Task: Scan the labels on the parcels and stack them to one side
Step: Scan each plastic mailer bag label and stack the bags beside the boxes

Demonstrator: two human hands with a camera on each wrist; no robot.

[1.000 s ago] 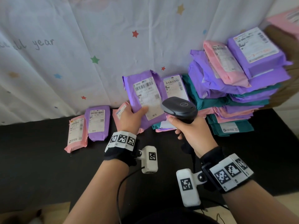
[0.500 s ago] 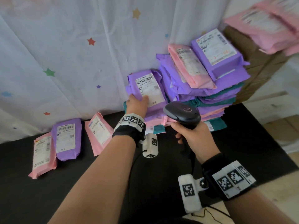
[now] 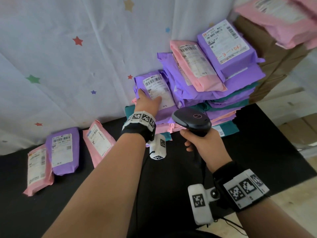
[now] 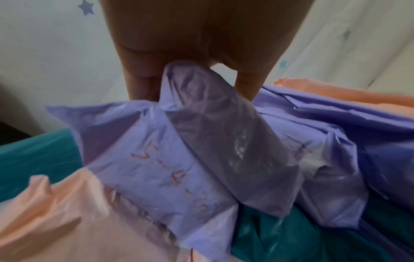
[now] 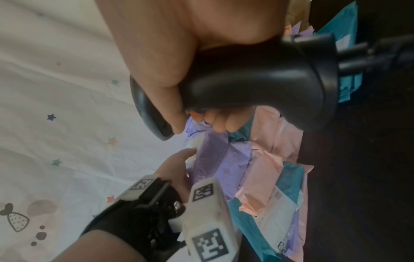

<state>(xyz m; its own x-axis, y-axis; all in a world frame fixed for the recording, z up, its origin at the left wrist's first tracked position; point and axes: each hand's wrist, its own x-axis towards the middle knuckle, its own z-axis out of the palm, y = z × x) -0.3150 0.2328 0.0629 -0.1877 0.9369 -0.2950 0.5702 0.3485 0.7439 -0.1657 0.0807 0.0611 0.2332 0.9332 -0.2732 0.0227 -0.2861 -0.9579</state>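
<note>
My right hand (image 3: 204,145) is closed around the grip of the black barcode scanner (image 3: 192,121), whose head points away from me toward the stacked parcels. Ahead and to the left of that hand, my left hand (image 3: 145,103) holds the purple parcel (image 3: 154,90): thumb across its white label, fingers under its near edge, as the left wrist view shows. This parcel lies label up on a low heap of pink and teal parcels, touching the tall parcel stack (image 3: 223,86) just beyond my right hand. Well to the left of my left hand, three parcels lie on the black table (image 3: 257,143): a pink parcel (image 3: 98,141), a second purple parcel (image 3: 63,150) and another pink one (image 3: 37,170).
</note>
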